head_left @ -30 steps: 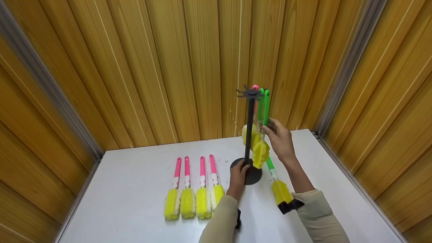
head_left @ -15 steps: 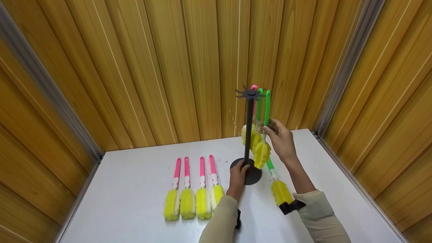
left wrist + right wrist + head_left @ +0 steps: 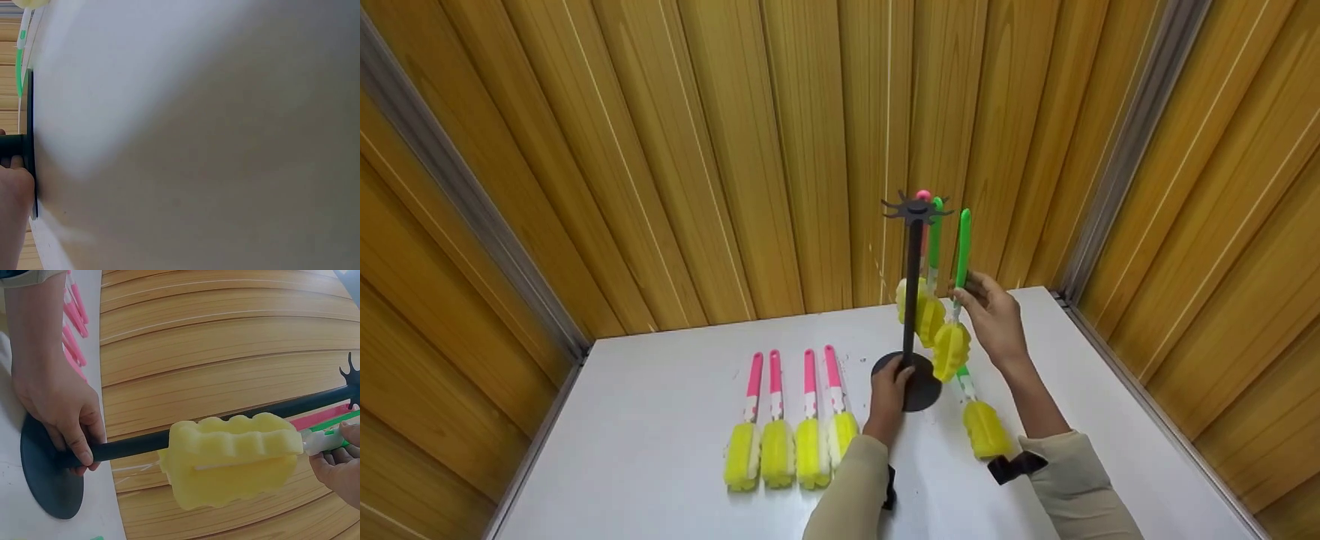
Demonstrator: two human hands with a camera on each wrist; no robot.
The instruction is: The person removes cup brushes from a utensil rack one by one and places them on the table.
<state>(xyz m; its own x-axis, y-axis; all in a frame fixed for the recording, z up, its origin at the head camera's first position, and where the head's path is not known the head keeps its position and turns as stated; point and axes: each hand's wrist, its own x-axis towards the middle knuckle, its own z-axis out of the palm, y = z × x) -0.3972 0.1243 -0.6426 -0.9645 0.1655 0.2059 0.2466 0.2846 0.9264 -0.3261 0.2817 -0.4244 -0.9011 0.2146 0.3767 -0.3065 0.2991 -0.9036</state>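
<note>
My left hand (image 3: 889, 396) grips the foot of a black stand's pole (image 3: 913, 292), just above its round base (image 3: 924, 391). With my right hand (image 3: 992, 319) I pinch a green-handled sponge brush (image 3: 963, 247) near its white neck. The brush hangs upright, its yellow sponge head (image 3: 236, 458) down, and its green top is apart from the hooked crown (image 3: 917, 208) of the stand. On the crown's far side hang a pink-handled brush (image 3: 923, 196) and another green-handled brush (image 3: 935, 240). In the right wrist view, my left fingers (image 3: 81, 444) wrap the pole.
Several pink-handled sponge brushes (image 3: 776, 442) lie side by side on the white table (image 3: 645, 435), left of the stand. Another green-handled brush (image 3: 984, 429) lies on the table beside my right forearm. Wood-patterned walls (image 3: 720, 150) stand at the back and sides.
My right hand has moved right and slightly down with the green-handled brush, and its top has come away from the stand's crown. The left hand has stayed on the pole.
</note>
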